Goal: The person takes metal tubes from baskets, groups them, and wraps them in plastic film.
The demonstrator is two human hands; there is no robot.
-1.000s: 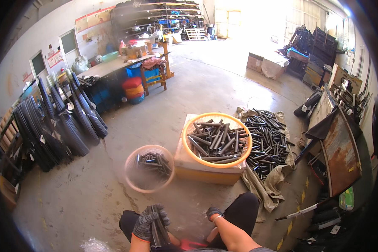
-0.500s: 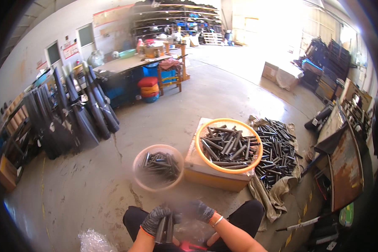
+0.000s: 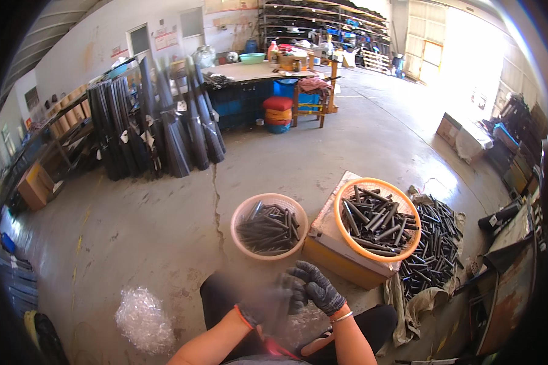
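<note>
Cracked grey floor, gloved right hand

A: Two gloved hands for you, one bracelet showing!
B: You've one pink basket, one orange basket: that's two, with one box beneath the orange!
A: And your tubes?
B: Too many for you to count, plus one clear plastic wad!

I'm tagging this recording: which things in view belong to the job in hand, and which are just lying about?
Likely part of the job:
pink basket
orange basket
black tubes in both and on the cloth

Apparently just lying about:
green basin
red-topped stack
cardboard box at left
</note>
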